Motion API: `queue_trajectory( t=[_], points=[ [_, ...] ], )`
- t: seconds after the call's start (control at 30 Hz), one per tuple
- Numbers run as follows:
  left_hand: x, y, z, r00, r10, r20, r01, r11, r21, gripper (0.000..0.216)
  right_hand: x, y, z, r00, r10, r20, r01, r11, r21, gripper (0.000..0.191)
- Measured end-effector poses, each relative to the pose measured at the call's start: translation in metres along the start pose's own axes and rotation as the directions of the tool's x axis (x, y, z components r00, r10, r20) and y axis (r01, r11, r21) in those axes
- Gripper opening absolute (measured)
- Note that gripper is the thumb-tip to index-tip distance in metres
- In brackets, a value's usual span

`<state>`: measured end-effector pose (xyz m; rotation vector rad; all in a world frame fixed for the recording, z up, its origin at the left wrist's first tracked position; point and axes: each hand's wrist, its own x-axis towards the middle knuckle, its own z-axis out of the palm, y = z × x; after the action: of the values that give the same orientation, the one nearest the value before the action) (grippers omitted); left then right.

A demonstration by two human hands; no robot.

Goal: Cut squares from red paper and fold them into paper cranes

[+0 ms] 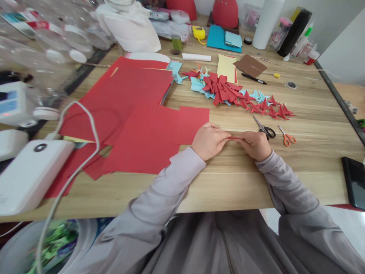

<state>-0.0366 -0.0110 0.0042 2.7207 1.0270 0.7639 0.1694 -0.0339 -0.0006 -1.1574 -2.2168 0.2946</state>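
Observation:
My left hand (209, 140) and my right hand (255, 144) rest on the wooden table (234, 182), fingertips meeting. Both pinch a small folded piece of red paper (234, 137) between them; only a thin red edge shows. Large red paper sheets (137, 114) lie just left of my left hand. Black-handled scissors (264, 128) lie right behind my right hand, with orange-handled scissors (286, 136) beside them. A heap of folded red and light blue paper shapes (236, 95) stretches across the table farther back.
A white device (28, 171) with a cable sits at the left edge. A dark tablet (355, 182) lies at the right edge. Yellow paper (226, 67), a brown card (251, 65), a black pen (253, 78), clear plastic bottles (57, 34) and craft supplies crowd the back.

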Motion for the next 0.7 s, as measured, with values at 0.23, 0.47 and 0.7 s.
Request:
queue_trajectory(
  t=[0.23, 0.47, 0.7],
  points=[
    [-0.0002, -0.0012, 0.0000, 1.000, 0.014, -0.004, -0.014, 1.000, 0.001, 0.020, 0.0004, -0.0015, -0.0007, 1.000, -0.026, 0.010, 0.026, 0.999, -0.023, 0.023],
    [0.0001, 0.0019, 0.0004, 1.000, 0.023, -0.007, -0.023, 1.000, 0.006, 0.018, 0.0013, -0.0046, 0.0015, 0.999, -0.042, -0.009, 0.042, 0.999, 0.003, 0.021],
    [0.0006, -0.0003, 0.0034, 0.999, -0.027, -0.042, 0.025, 0.997, -0.066, 0.015, 0.0006, -0.0036, 0.0013, 0.996, -0.077, -0.035, 0.077, 0.997, 0.000, 0.022]
  ],
)
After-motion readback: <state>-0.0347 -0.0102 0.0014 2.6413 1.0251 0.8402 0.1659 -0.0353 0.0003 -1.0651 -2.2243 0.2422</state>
